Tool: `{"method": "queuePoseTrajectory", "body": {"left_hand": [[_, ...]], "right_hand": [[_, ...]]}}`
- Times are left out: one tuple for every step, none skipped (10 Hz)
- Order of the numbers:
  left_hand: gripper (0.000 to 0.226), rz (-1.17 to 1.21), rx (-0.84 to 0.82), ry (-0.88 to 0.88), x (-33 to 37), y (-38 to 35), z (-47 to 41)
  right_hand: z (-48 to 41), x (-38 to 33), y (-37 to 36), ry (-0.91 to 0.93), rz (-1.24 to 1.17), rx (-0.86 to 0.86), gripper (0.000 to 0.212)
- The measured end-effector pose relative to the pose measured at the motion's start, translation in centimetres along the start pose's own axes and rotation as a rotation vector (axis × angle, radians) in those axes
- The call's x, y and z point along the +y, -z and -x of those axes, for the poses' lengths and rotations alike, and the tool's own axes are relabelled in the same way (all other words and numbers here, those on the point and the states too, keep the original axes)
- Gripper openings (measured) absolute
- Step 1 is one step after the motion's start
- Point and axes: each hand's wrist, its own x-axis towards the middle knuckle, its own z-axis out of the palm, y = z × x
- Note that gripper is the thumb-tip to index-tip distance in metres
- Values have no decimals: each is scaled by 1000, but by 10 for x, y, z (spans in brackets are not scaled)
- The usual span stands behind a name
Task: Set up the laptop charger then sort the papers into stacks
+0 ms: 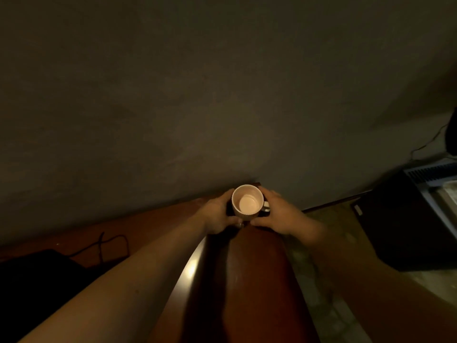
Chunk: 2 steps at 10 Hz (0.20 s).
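In dim light a pale mug (247,201) stands upright near the far corner of a brown wooden table (247,280), close to the wall. My left hand (218,215) grips its left side and my right hand (277,212) holds its right side by the handle. The mug's inside looks empty. A dark flat thing, maybe a laptop (32,276), lies at the lower left with a thin black cable (108,246) looping on the table beside it. No papers show.
A grey wall (197,95) fills the upper view. At the right, a black box-shaped object (400,231) sits on the floor next to a grey vented appliance (435,179). Another thin cable (425,144) runs along the wall there.
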Motion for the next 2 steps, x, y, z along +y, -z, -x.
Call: {"method": "queuePoseTrajectory", "body": {"left_hand": [[101, -131, -24, 4, 16, 17, 15], [104, -237, -44, 63, 33, 38, 40]], "right_hand": [[-2, -9, 12, 12, 159, -19, 121], [3, -37, 27, 52, 263, -64, 120]]}}
